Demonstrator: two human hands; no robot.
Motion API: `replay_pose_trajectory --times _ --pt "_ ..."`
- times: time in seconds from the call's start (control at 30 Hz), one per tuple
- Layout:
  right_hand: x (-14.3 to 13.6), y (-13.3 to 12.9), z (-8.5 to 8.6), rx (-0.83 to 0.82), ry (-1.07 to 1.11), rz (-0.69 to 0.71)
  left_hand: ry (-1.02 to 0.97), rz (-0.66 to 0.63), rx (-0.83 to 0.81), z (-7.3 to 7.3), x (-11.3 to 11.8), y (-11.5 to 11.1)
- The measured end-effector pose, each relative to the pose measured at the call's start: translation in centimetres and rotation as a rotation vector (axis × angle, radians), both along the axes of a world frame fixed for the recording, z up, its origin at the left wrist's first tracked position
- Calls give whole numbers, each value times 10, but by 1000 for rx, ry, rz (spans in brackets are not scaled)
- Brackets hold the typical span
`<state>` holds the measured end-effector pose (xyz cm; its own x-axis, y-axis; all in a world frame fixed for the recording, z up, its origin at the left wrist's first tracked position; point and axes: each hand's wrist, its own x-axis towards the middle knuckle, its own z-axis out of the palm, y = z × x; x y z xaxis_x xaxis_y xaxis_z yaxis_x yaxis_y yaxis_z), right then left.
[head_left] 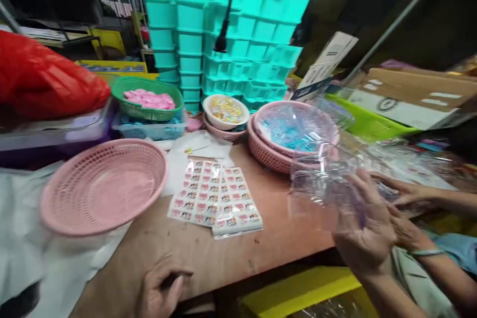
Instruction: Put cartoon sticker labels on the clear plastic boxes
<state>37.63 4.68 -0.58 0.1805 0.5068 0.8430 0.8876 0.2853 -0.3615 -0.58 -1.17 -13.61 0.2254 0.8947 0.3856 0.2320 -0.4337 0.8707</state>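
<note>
My left hand point(162, 283) rests at the table's front edge with nothing in it, thumb and loosely curved fingers apart. Out to the right, my right hand point(367, 231) is raised and grips clear plastic packaging point(313, 184). Motion and see-through walls blur that packaging, so its exact form is unclear. It overlaps the near side of a pink basket point(270, 154) holding blue pieces point(290, 134) under clear film. Between my hands, sheets of printed stickers point(201, 191) lie on the wooden table point(179, 243).
An empty-looking pink basket point(108, 189) sits at left, near a green basket point(147, 109) of pink pieces. Turquoise bins point(227, 54) are stacked behind. A yellow crate point(305, 288) is below the table edge. A co-worker's hands point(410, 196) are close beside my right hand.
</note>
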Motion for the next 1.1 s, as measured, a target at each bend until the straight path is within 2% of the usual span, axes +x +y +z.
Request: replay_pose_trajectory --times 0.03,0.1,0.2,0.3,0.4,0.5,0.57,0.63,0.67,0.7,0.73,0.77,0.83,0.9,0.97,1.1 --pt "-28 -6 -7 -28 11 80 -4 40 52 6 -5 3" --pt "-79 -12 -25 -110 49 225 42 23 52 19 -12 11" --pt "-145 -16 -61 -262 145 388 35 115 90 31 -21 17" --pt "-199 -19 -99 -435 208 531 108 181 188 30 -35 18" --pt "-235 -25 -124 -522 225 614 145 106 203 20 -52 19" --pt "-248 -32 -125 -588 173 640 91 15 149 8 -61 21" --pt "-243 -35 -110 -700 87 705 64 37 103 2 -60 21" --pt "-230 -28 -87 -874 40 746 58 88 72 -1 -54 20" --pt "-223 -20 -76 -962 53 698 62 108 61 -1 -52 19" --pt "-216 -8 -66 -1033 96 591 67 117 53 -1 -49 19" --pt "-209 7 -59 -1068 163 378 69 114 47 -1 -47 18" --pt "-205 24 -55 -1056 199 210 70 109 45 0 -45 17" --pt "-201 59 -55 -1046 232 -10 68 116 53 0 -43 16" --pt "-203 87 -63 -1049 245 -122 65 134 72 -1 -44 14" --pt "-208 106 -72 -1051 265 -178 69 141 80 -2 -45 12" --pt "-209 116 -78 -1002 301 -218 59 130 55 -5 -47 10"
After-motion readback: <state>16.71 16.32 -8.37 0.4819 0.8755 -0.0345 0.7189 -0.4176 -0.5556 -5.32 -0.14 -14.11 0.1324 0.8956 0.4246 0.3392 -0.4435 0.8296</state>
